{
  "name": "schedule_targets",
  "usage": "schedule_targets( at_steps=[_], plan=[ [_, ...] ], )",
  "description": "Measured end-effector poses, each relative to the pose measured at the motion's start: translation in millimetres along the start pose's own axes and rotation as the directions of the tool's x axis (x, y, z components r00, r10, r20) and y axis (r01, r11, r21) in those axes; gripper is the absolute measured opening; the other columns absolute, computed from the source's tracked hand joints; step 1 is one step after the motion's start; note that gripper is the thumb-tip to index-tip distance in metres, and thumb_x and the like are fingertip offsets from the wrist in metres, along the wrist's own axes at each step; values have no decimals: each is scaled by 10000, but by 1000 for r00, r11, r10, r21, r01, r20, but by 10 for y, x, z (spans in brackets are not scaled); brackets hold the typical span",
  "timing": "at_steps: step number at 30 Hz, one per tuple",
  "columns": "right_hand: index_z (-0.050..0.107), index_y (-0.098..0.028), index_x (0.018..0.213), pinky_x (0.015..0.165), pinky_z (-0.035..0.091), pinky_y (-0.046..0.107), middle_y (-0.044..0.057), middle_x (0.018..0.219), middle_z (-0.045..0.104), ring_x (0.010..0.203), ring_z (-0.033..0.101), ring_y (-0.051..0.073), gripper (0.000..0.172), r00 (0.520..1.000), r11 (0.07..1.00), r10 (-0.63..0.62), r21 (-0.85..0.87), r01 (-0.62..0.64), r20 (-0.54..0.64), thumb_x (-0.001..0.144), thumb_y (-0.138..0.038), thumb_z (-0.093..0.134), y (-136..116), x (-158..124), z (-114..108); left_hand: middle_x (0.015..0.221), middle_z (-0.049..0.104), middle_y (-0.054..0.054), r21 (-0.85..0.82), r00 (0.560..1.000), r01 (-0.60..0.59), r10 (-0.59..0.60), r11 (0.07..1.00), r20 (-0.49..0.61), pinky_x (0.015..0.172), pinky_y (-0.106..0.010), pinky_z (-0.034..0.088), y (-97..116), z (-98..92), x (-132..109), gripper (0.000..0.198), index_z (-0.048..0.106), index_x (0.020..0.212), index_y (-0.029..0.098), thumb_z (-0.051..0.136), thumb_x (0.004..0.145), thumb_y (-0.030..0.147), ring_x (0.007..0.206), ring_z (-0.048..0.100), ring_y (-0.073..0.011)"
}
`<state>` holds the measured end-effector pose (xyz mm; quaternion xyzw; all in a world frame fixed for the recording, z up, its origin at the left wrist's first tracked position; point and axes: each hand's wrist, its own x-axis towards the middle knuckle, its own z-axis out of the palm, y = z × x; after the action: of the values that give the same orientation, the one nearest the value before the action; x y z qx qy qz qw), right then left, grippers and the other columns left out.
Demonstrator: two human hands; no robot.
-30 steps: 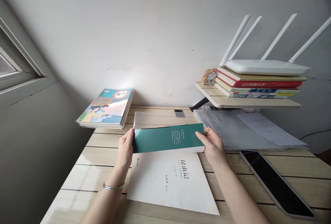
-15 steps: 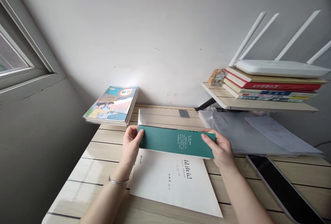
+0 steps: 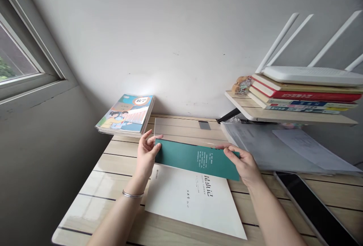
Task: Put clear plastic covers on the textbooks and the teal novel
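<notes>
By the window (image 3: 17, 53) at the far left, a stack of school textbooks (image 3: 126, 116) sits at the back corner of the wooden desk (image 3: 90, 215), its top cover showing cartoon children and the printed word "数学" in a circle. The left hand (image 3: 146, 155), a silver bangle (image 3: 132, 194) on its wrist, is raised with the fingers (image 3: 147, 137) loosely spread, not clenched, their tips at the left end of a green paper strip (image 3: 197, 159). The strip lies tilted across the middle of the desk, held above a white book (image 3: 193, 206) and overlapping its top edge. Small white print on the strip is too tiny to read, and the dark title on the white book is stylised and hard to make out. A clear plastic sheet (image 3: 181, 130) lies behind the strip. The right hand (image 3: 245, 164) has its fingers (image 3: 231, 149) curled over the strip's right end, gripping it. Further right lie a plastic folder (image 3: 255, 144) with a sheet of paper (image 3: 312, 151) on it, and a dark phone (image 3: 312, 208). Above, a small shelf (image 3: 255, 113) carries a pile of books (image 3: 303, 100) with a white router (image 3: 312, 75) on top.
</notes>
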<state>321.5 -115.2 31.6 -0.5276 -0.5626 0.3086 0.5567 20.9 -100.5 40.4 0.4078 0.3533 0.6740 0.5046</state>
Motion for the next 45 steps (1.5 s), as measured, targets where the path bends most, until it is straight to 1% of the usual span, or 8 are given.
schedule_targets(
  at_steps=[3, 5, 7, 10, 22, 26, 33, 45],
  plan=[
    [604, -211, 558, 629, 451, 300, 27, 724, 660, 671, 569, 185, 370, 993, 999, -38, -21, 36, -111, 679, -547, 701, 104, 5, 14, 898, 678, -35, 45, 998, 55, -54, 997, -24, 751, -261, 398, -2, 9, -15, 517, 535, 1119, 203, 764, 678, 345, 834, 582, -148],
    [618, -213, 577, 636, 447, 300, 22, 714, 655, 668, 569, 182, 343, 988, 997, -77, -31, 74, -137, 680, -526, 713, 136, 1, 19, 734, 610, 8, 132, 994, 100, -94, 986, -47, 658, -233, 368, -17, 19, -33, 352, 603, 895, 178, 723, 703, 448, 700, 525, -120],
    [602, -212, 559, 669, 450, 307, 25, 727, 661, 696, 583, 190, 341, 987, 994, -103, -33, 100, -126, 694, -505, 713, 126, -5, 21, 601, 485, 40, 209, 990, 135, -126, 968, -57, 559, -222, 299, -39, 28, -49, 385, 556, 662, 166, 677, 719, 527, 581, 407, -91],
    [589, -215, 553, 721, 459, 327, 34, 760, 676, 747, 604, 209, 336, 990, 994, -109, -19, 108, -89, 717, -487, 697, 64, -14, 24, 547, 382, 57, 229, 988, 155, -147, 961, -49, 519, -221, 234, -61, 38, -57, 450, 492, 576, 168, 679, 699, 558, 543, 304, -80],
    [677, -236, 638, 764, 491, 358, 72, 866, 669, 862, 619, 242, 267, 980, 963, -184, -184, 195, 78, 725, -489, 675, -43, -21, -44, 662, 600, 4, 82, 978, 208, -209, 975, 4, 561, -209, 376, -33, 23, -20, 340, 636, 725, 156, 797, 592, 424, 574, 493, -96],
    [698, -247, 620, 801, 494, 377, 81, 968, 635, 877, 613, 238, 257, 965, 921, -249, -289, 262, 84, 718, -484, 687, -65, -43, -14, 765, 642, -16, 37, 988, 154, -154, 987, 2, 649, -219, 414, -50, 26, -24, 429, 654, 973, 166, 793, 621, 369, 686, 556, -116],
    [663, -236, 514, 777, 508, 379, 83, 1118, 622, 906, 613, 259, 343, 977, 945, -148, -269, 185, 153, 651, -545, 722, -53, -42, -45, 769, 629, -6, 56, 987, 159, -160, 986, 4, 605, -225, 395, -49, 12, -27, 631, 584, 1199, 169, 789, 628, 340, 637, 538, -104],
    [611, -228, 441, 914, 438, 397, 61, 1250, 591, 994, 603, 274, 396, 966, 938, -79, -309, 155, 245, 637, -552, 725, -86, -55, -69, 895, 703, -79, 33, 990, 115, -117, 993, 79, 733, -271, 436, -146, -52, 23, 651, 547, 1244, 164, 773, 639, 252, 834, 620, -168]
  ],
)
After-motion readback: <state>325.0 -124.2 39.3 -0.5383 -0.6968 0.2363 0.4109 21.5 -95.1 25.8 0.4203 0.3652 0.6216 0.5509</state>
